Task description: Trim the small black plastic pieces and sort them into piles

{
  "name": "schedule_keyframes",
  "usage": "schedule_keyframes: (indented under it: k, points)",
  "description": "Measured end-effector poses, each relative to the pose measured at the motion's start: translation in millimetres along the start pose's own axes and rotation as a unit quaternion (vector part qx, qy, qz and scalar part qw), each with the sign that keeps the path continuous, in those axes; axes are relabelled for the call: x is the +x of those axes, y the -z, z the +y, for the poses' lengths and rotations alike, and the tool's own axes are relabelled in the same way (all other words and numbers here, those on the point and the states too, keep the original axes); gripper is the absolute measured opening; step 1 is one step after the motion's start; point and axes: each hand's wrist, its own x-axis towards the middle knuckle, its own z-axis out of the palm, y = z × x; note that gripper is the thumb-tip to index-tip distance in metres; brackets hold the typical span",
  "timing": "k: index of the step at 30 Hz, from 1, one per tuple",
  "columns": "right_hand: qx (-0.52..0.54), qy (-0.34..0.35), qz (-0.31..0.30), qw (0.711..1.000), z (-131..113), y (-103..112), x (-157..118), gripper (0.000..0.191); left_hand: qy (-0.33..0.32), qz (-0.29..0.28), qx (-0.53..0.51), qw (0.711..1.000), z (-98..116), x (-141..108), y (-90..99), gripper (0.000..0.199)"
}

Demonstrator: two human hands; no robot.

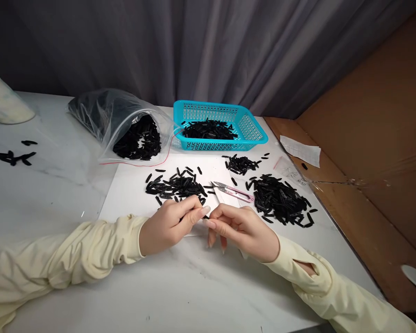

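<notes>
My left hand (176, 221) and my right hand (244, 230) meet over the front edge of a white sheet (119, 196), thumbs and forefingers pinched. Between their fingertips a bit of a small black elongated piece (205, 217) shows; the rest of it is covered by the fingers. Just beyond my left hand lies a loose pile of similar black pieces (180, 184). Thread snips (234, 190) with pink handles rest past my right hand, blades pointing left. A bigger pile of black pieces (280, 201) is to the right, and a smaller pile (241, 164) lies farther back.
A blue perforated basket (222, 147) at the back holds more black pieces. Left of it, a clear zip bag (104, 108) lies open with black pieces inside. Several pieces (12, 157) are scattered at far left. A cardboard wall (374, 120) bounds the right side.
</notes>
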Motion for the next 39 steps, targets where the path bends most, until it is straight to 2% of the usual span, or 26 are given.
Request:
schedule_keyframes:
  k: [4,11,20,23,25,26,28,29,30,32,39]
  points:
    - [0.072,-0.014,0.009,0.997,1,0,1,0.025,0.028,0.002,-0.015,1.0,1,1,0.2,0.025]
    - [0.226,-0.046,0.005,0.973,1,-1,4,0.024,0.021,0.012,-0.002,1.0,-1,1,-0.6,0.024]
    - [0.237,-0.072,-0.011,0.969,0,0,6,0.023,0.017,0.018,0.014,1.0,-1,0,-0.3,0.024]
    - [0.14,-0.018,0.025,0.99,2,-1,4,0.021,0.027,0.011,-0.003,1.0,0,1,-0.5,0.025]
    - [-0.022,0.076,0.094,0.992,5,-1,2,0.015,0.051,0.008,-0.033,0.998,0,2,-0.6,0.026]
    - [-0.116,0.136,0.132,0.975,7,-1,0,0.012,0.064,0.007,-0.05,0.997,-1,2,-0.6,0.027]
    - [-0.268,0.243,0.188,0.913,11,-1,-1,0.007,0.085,0.006,-0.076,0.993,-2,3,-0.7,0.028]
    - [-0.312,0.28,0.205,0.885,12,-1,-1,0.007,0.09,0.005,-0.084,0.992,-3,3,-0.7,0.029]
    - [-0.336,0.301,0.218,0.865,14,-1,-1,0.008,0.091,0.002,-0.088,0.992,-4,3,-0.8,0.03]
    - [-0.356,0.312,0.236,0.848,15,-1,0,0.008,0.091,-0.002,-0.086,0.992,-5,4,-0.9,0.03]
    - [-0.35,0.308,0.248,0.849,16,0,-1,0.009,0.084,-0.014,-0.06,0.995,-2,4,-0.1,0.027]
